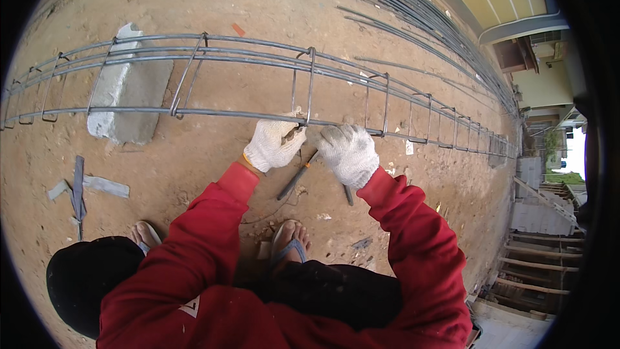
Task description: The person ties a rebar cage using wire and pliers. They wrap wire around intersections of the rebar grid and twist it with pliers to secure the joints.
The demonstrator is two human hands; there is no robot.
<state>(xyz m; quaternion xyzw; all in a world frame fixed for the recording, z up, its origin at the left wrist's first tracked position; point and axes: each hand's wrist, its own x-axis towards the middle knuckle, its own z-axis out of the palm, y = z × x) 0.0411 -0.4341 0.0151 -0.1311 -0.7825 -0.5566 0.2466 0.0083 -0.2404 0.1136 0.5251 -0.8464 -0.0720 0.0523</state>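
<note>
A long rebar cage [252, 115] of ribbed steel bars, tied through rectangular stirrups [311, 87], stretches across in front of me. My left hand [275, 143], in a white knit glove, pinches the near lower bar where a stirrup crosses it. Just to the right, my right hand [349, 155], gloved the same way, has its fingers curled against that bar. Its fingertips are hidden, so what it grips does not show. Below the hands is a tool with two dark handles [293, 183] and an orange band; its head is covered by my right hand.
A concrete block [140, 92] lies under the cage at left. Loose rebar [411, 14] is bundled on the dirt ground at upper right. Grey strips [80, 186] lie near my sandalled feet [290, 240]. A thin wire [276, 213] trails on the soil. Timber poles [537, 252] stand at far right.
</note>
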